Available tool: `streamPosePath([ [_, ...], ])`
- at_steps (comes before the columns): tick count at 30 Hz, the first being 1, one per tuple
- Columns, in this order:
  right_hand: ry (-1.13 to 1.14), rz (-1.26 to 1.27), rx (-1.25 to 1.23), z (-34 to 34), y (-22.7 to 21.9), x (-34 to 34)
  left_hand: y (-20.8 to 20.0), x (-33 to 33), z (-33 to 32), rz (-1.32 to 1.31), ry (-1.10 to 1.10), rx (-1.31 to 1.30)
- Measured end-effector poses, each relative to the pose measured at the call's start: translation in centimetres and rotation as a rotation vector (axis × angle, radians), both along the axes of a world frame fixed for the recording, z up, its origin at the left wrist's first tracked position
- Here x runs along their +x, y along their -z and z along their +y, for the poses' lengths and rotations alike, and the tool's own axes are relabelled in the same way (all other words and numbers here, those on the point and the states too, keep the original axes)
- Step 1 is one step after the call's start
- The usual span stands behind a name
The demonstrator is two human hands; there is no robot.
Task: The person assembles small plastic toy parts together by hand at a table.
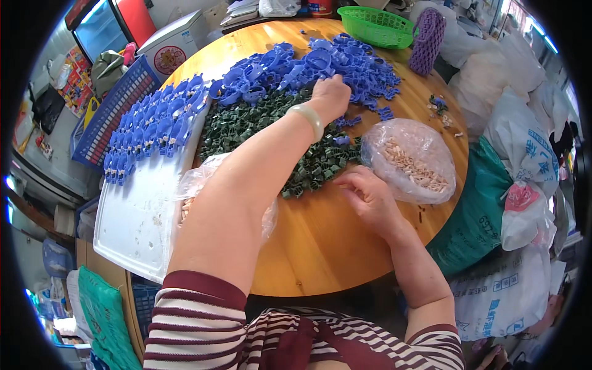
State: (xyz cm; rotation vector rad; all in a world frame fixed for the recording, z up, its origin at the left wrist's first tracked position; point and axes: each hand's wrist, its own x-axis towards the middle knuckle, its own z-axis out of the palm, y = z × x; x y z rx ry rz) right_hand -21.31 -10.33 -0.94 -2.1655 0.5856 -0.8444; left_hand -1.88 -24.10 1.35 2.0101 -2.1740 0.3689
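Note:
My left hand (331,97), a pale bangle (310,121) on its wrist, reaches across into a heap of blue plastic parts (277,66) with round rings. Its fingers are curled down, and their tips are hidden there. Below that heap spreads a pile of small dark green plastic pieces (246,126), partly covered by my left forearm. My right hand (369,200) rests at the near right edge of the green pile, thumb and fingers apart. Beside it lies a clear plastic bag (407,163) of small beige pieces. Another clear bag (206,174) is partly under my left forearm.
On the left, a white board (135,213) bears rows of blue parts (154,126). A blue basket (117,105) stands beyond it. At the table's far edge are a green basket (377,28) and a purple woven object (427,43). Stuffed sacks (493,222) crowd the right side.

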Motion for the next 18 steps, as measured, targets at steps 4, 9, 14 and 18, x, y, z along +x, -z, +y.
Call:
streamPosePath([
  [4,-0.012,-0.011,0.008,0.3,0.0,-0.1,-0.8,1.6,2.0,0.072,0.016,-0.063],
  [9,0.121,-0.073,0.008,0.4,-0.1,-0.7,-3.7,4.6,8.7,0.322,0.202,-0.045],
  [14,0.314,-0.149,0.045,0.2,-0.5,-0.9,-4.5,3.6,16.9,0.584,0.300,0.132],
  [18,-0.017,-0.039,0.314,0.3,0.4,-0.2,-4.4,1.7,20.0,0.811,0.309,0.139],
])
